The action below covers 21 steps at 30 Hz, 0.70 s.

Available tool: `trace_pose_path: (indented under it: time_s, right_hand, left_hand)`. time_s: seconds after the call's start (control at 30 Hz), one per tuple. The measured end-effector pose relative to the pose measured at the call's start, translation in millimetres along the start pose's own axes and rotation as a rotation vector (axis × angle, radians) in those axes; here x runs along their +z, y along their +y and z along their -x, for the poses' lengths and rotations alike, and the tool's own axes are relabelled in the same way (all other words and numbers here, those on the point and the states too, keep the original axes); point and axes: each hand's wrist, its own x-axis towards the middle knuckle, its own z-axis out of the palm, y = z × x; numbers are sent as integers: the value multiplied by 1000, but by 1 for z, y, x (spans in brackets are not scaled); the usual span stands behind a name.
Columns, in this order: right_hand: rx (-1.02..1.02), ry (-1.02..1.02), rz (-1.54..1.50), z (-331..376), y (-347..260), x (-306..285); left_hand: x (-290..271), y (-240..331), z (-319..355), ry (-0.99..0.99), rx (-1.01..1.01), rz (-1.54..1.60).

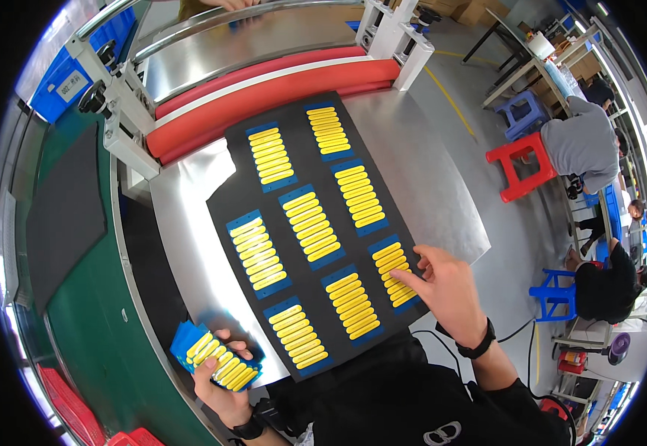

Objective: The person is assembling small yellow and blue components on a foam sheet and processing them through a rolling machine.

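Eight blue cards of yellow strips [308,227] lie on the black sheet [228,190]; a stack of cards [223,362] is left unlaid, gripped by the left hand [223,392] at seven o'clock. The right hand [446,291], fingers narrowly parted, touches the four-o'clock card [391,262].

Bench [450,212] was bare shiny metal. Black sheet [301,162] lay flat on it, set at a slant. On the sheet: eight blue cards [308,227] with rows of yellow strips, laid apart, one mid-sheet, others around it at roughly 12, 2, 4, 5, 6, 8, 11 o'clock.
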Motion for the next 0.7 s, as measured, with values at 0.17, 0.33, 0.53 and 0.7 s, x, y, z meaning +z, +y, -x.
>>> trace_pose_path:
  time_s: [0.17, 0.33, 0.53, 0.7]
  right_hand:
    - [36, 22, -45, -6, 13, -18]
    - [133, -133, -255, -9, 35, -21]
    - [246, -156, -424, -14, 45, -24]
    - [256, -120, -522, -12, 50, -20]
  left_hand:
    - [1, 9, 10, 0, -24, -20]
    - [21, 1, 23, 164, 57, -306]
    - [62, -2, 18, 176, -63, -389]
    - [55, -1, 13, 186, -77, -393]
